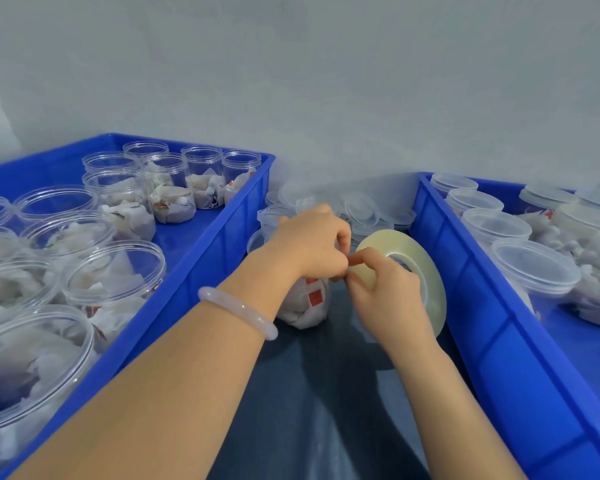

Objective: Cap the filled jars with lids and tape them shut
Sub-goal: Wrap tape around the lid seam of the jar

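Two hands busy at one jar [305, 306], upright on the dark table [309, 393] between left tray [201, 268] and right tray [465, 306]. Clamps the jar's top from above with the left hand [312, 244], probably to stop it turning. Holds the tape roll [387, 241] on edge in the right hand [385, 289], thumb and forefinger pinching the free end close to the rim. Stores open jars [113, 268] left, capped jars [534, 268] right: sorted by stage, apparently.
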The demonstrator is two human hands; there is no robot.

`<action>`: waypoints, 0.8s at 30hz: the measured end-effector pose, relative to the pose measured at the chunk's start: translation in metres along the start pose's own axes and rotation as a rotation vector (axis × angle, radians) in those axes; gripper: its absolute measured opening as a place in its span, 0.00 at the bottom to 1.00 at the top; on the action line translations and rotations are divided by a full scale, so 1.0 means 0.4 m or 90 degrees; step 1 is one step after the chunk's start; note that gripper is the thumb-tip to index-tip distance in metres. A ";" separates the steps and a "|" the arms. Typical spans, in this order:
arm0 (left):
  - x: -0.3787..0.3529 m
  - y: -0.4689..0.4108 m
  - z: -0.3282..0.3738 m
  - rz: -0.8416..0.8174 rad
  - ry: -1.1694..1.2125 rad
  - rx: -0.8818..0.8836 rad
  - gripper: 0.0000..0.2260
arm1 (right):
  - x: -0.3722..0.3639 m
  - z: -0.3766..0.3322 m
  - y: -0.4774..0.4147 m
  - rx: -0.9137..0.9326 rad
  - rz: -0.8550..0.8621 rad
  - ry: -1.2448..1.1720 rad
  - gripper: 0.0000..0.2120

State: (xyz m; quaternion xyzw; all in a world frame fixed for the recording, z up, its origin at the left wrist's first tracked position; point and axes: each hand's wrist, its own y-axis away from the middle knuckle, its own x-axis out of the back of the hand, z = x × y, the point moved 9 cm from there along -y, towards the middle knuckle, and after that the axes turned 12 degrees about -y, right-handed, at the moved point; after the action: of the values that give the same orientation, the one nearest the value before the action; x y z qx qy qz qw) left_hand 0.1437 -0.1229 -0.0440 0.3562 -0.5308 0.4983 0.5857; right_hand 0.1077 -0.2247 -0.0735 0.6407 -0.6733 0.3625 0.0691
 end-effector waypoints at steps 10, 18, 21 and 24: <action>-0.013 -0.013 -0.030 -0.031 -0.032 0.104 0.05 | -0.026 -0.014 0.003 0.015 -0.052 0.130 0.11; 0.019 -0.022 -0.122 0.043 0.022 0.250 0.10 | -0.025 -0.101 0.136 0.090 -0.014 0.143 0.08; 0.004 -0.047 -0.068 0.007 -0.024 0.165 0.09 | -0.034 -0.080 0.139 0.084 0.009 0.045 0.06; -0.017 -0.044 -0.030 -0.025 -0.035 0.106 0.05 | -0.077 -0.024 0.078 0.059 -0.049 0.083 0.10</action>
State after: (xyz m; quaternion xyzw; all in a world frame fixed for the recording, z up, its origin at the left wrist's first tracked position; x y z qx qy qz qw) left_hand 0.1641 -0.1174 -0.0506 0.4275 -0.4966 0.5193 0.5486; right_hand 0.0809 -0.1966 -0.0961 0.6439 -0.6246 0.4312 0.0967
